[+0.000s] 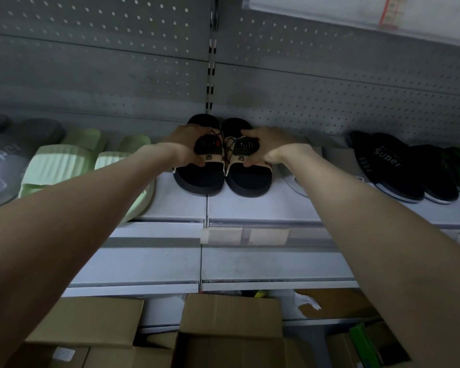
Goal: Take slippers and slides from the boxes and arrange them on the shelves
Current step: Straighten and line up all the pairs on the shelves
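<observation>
the shelf (263,205) carries a row of footwear, green slides (64,160) left and black slippers (393,166) right, so the gap between suits a new pair. there the two black slides (223,179) rest soles down, side by side, long axes running front to back. left hand (186,147) and right hand (266,147) each clasp a strap, probably squaring them.

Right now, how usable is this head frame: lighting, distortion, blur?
Head view: dim and underexposed, so the black slides lose detail; wide-angle distortion bows the shelf and stretches both forearms; left hand and right hand are fairly sharp, while the grey slipper at the edge is soft.
</observation>
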